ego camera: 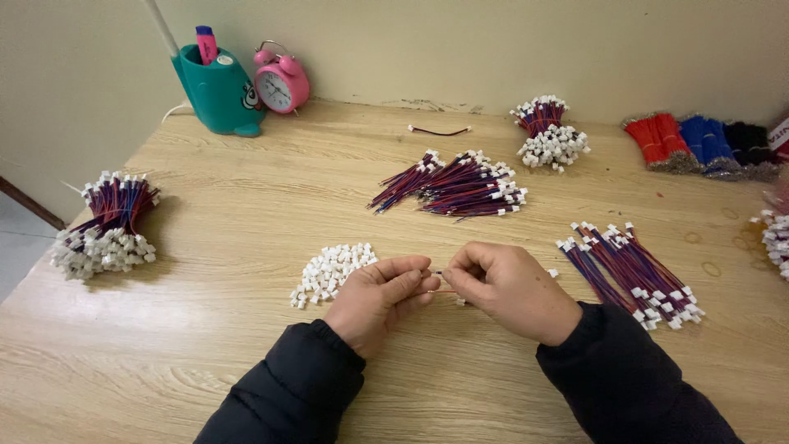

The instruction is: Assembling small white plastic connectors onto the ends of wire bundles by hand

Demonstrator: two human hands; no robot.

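Currently L hand (380,292) & R hand (505,288) both pinched shut on thin wire lead (440,281), fingertips meeting; loose white connectors (330,271) heaped beside L for easy reach.

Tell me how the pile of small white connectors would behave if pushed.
The white connectors lie loose, so they would probably scatter rather than move together. They look tiny, likely very light. Blocky shapes suggest they would slide, not roll.
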